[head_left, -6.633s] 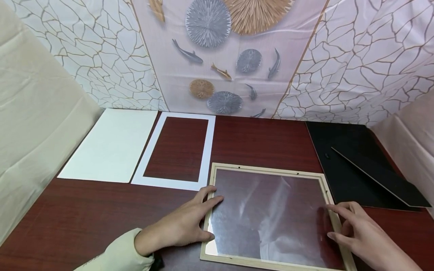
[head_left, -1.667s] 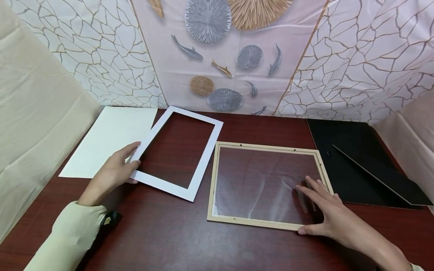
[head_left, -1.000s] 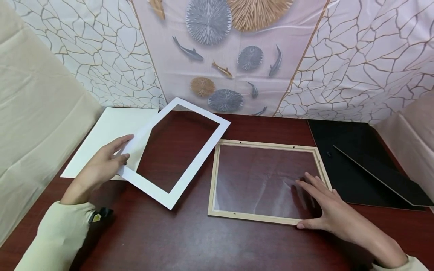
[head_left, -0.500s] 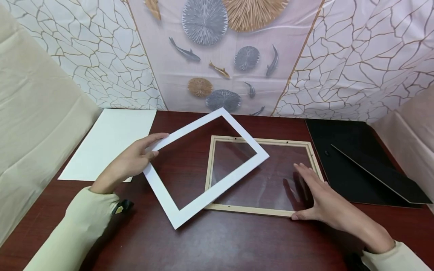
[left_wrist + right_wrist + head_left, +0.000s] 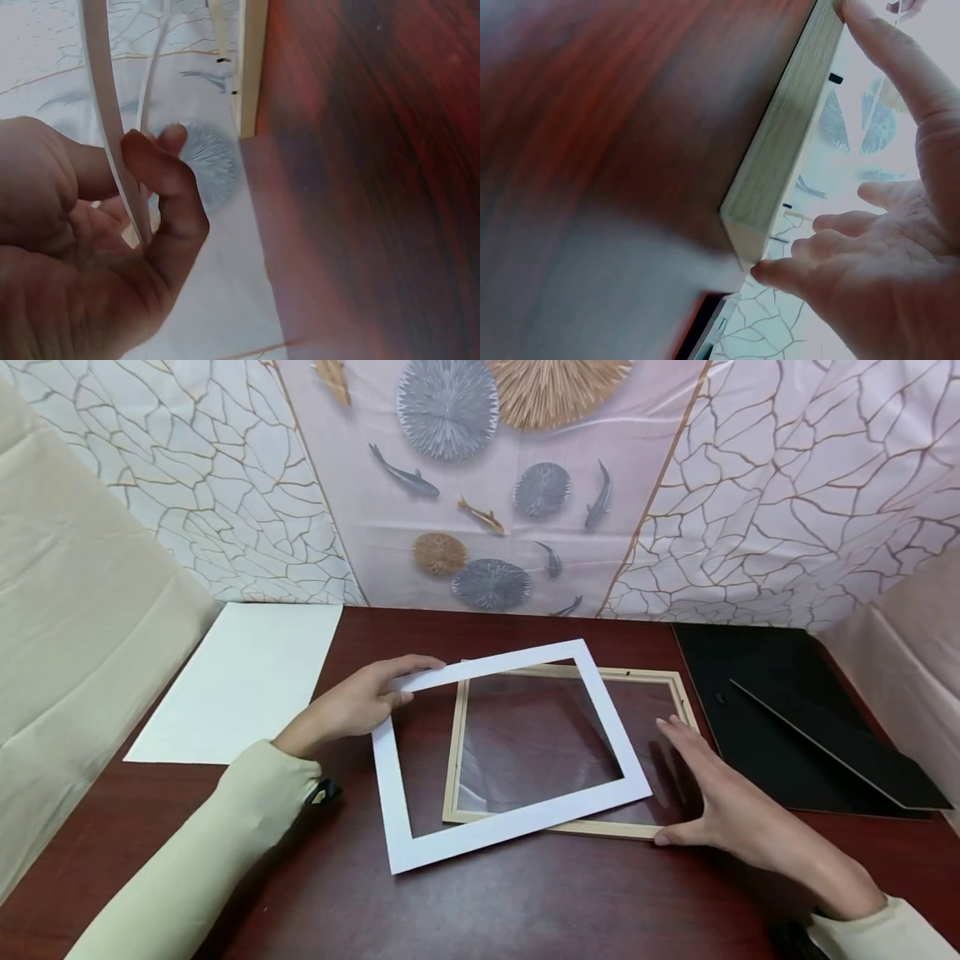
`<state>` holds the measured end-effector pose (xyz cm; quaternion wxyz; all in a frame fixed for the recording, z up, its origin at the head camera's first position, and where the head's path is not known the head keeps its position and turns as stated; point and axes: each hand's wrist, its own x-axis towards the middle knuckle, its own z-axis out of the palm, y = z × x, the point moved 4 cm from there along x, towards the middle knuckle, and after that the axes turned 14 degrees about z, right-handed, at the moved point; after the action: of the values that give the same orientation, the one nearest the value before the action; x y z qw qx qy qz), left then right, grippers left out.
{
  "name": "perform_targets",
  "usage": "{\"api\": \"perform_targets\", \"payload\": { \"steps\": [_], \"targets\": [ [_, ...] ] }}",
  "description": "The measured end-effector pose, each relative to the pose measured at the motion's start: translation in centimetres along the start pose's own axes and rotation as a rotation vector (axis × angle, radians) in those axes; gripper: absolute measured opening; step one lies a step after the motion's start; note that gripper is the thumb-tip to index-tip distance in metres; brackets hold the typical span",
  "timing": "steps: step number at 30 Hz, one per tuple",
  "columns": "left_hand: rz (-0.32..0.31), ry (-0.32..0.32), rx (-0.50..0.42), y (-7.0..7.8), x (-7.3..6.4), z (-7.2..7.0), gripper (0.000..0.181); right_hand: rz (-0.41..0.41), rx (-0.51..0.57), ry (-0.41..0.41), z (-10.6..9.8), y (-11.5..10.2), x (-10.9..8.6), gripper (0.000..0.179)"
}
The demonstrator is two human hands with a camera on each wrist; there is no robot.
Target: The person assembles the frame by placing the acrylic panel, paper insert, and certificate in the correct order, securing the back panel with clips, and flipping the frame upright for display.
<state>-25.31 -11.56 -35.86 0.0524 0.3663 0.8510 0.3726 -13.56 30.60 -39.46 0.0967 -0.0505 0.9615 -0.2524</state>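
Note:
My left hand (image 5: 348,702) pinches the white picture mat (image 5: 517,825) at its far left corner, thumb on the near side. In the left wrist view the mat (image 5: 105,97) appears edge-on, slightly bowed, between thumb and fingers. It hangs tilted over the light wooden picture frame (image 5: 607,829), overlapping its left and middle parts. A clear sheet (image 5: 517,727) fills the frame, which lies flat on the table. My right hand (image 5: 720,793) spreads around the frame's right end, thumb at the near edge. In the right wrist view a fingertip touches the wooden frame's corner (image 5: 746,240).
A white sheet (image 5: 240,685) lies at the back left. On the right is a black backing board (image 5: 750,768) with a raised flap (image 5: 832,743) and a small dark piece (image 5: 721,699). Patterned cloth (image 5: 540,560) hangs behind the dark red table (image 5: 480,910).
My left hand let go of the frame, took the mat from beside the white sheet, and carried it right while turning it. The frame slid farther from me; my right hand stays beside it.

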Motion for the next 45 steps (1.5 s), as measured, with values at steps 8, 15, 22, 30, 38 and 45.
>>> {"api": "perform_targets", "payload": {
  "steps": [8,15,22,30,38,45],
  "targets": [
    [0.054,-0.03,-0.02,-0.4,3.6,1.5,0.055,0.047,0.015,0.018,-0.3,1.4,-0.8,0.133],
    [0.191,-0.017,0.051,-0.2,6.7,3.2,0.056,0.043,0.028,0.042,-0.3,2.2,-1.3,0.129],
    [0.354,-0.06,0.255,0.5,8.4,4.8,0.057,0.056,0.012,0.035,-0.3,2.3,-1.4,0.13],
    [0.372,-0.098,0.454,0.7,9.7,5.4,0.059,0.029,-0.003,0.078,-0.3,2.5,-1.4,0.13],
    [0.324,-0.158,0.529,0.8,10.9,6.4,0.065,-0.004,-0.01,0.109,-0.4,2.7,-1.4,0.13],
    [0.265,-0.227,0.569,0.7,11.3,7.0,0.054,-0.017,-0.003,0.105,-0.5,2.7,-1.6,0.128]
  ]
}}
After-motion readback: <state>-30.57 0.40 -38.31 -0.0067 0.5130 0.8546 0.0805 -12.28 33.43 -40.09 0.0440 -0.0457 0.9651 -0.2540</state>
